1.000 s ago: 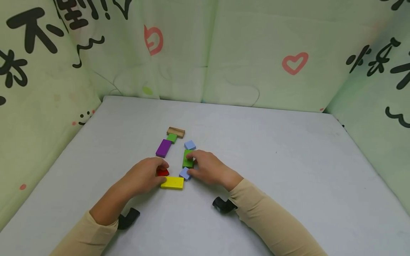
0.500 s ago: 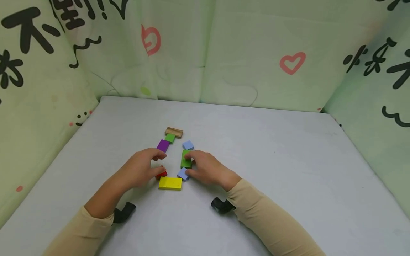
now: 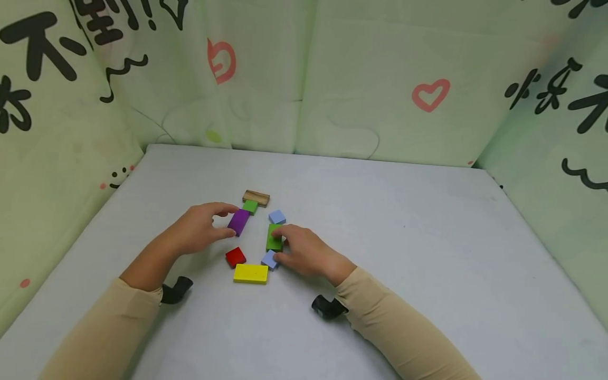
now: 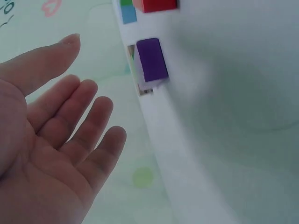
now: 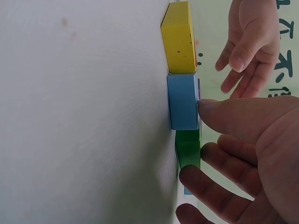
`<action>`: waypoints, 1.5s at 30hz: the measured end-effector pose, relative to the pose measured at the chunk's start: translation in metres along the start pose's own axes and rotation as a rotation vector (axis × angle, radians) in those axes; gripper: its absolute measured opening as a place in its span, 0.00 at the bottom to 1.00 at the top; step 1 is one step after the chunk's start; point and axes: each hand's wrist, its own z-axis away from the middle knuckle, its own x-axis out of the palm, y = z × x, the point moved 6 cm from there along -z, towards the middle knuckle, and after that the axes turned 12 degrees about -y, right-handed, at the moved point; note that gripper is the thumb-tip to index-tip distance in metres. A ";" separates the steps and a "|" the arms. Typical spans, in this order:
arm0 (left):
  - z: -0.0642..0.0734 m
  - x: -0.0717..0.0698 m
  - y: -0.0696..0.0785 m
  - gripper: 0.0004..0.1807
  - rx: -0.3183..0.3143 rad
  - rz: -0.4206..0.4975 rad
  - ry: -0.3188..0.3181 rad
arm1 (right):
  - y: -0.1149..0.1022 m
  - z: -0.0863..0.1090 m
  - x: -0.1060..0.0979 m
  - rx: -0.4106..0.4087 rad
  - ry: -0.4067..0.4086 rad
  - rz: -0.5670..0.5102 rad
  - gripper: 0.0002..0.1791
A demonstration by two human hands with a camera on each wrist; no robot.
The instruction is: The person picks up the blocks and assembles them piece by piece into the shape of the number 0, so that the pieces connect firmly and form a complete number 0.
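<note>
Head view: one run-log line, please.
left hand: open, beside purple block | right hand: at larger green block, nearer blue block | red block: untouched, beside yellow block

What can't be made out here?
Head: part of long green block, under right hand.
Head: whether left hand touches purple block; too small to tell.
Left wrist: red block, cut off by top edge.
Right wrist: far blue block, mostly behind long green block and fingers.
</note>
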 end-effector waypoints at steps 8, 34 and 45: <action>-0.018 -0.003 -0.008 0.31 -0.049 0.021 -0.078 | 0.001 0.000 -0.001 0.024 -0.008 -0.004 0.26; -0.041 0.009 -0.021 0.31 -0.112 -0.010 -0.167 | 0.000 0.001 0.001 0.018 -0.007 -0.029 0.26; -0.036 0.007 -0.023 0.31 -0.113 0.021 -0.139 | 0.001 0.001 0.002 0.042 -0.006 -0.024 0.26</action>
